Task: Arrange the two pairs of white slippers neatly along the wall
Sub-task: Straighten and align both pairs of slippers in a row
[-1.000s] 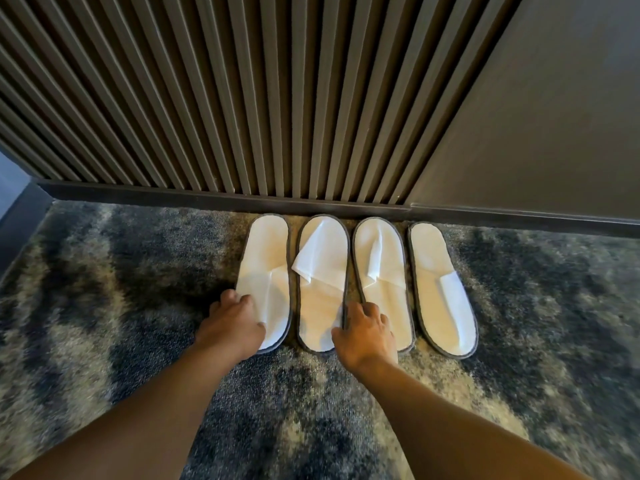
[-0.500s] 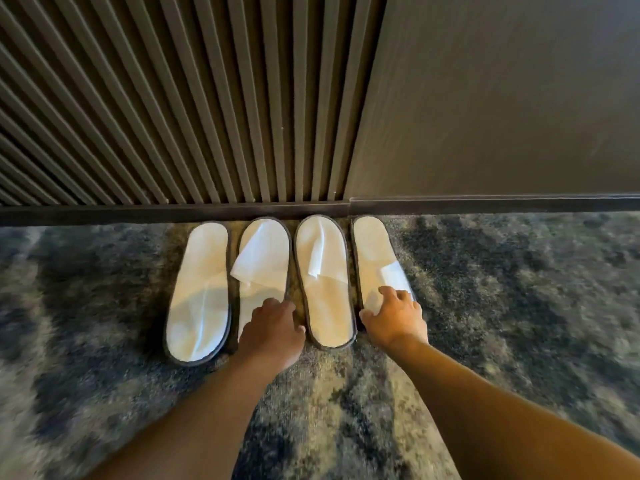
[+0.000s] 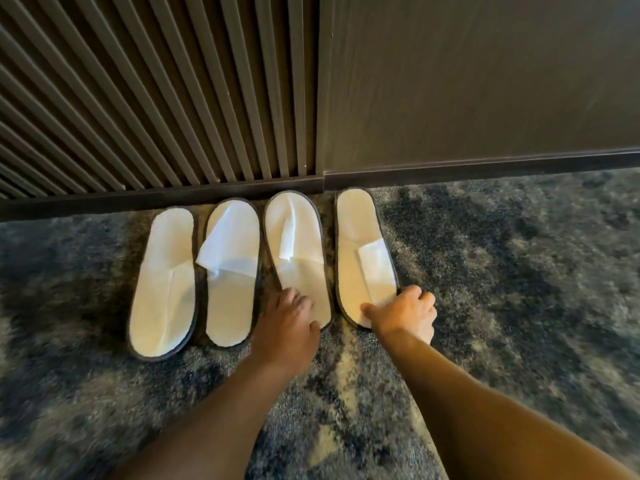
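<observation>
Several flat white slippers with dark edging lie side by side on the carpet, one end of each against the skirting. The far-left slipper (image 3: 162, 282) and the second slipper (image 3: 231, 271) lie untouched. My left hand (image 3: 289, 323) rests on the near end of the third slipper (image 3: 294, 244), fingers curled over it. My right hand (image 3: 407, 315) grips the near right edge of the fourth slipper (image 3: 360, 244), thumb on its white top. The straps of the slippers lie flat or folded.
A dark slatted wall panel (image 3: 156, 98) stands behind the left slippers and a plain dark panel (image 3: 485, 81) to the right, with a dark skirting (image 3: 450, 171) along the base. Mottled grey-blue carpet (image 3: 519, 271) covers the floor all around.
My left hand has shifted from the second slipper to the third. My right hand stays at the fourth slipper, now on its near right edge. The view has moved slightly.
</observation>
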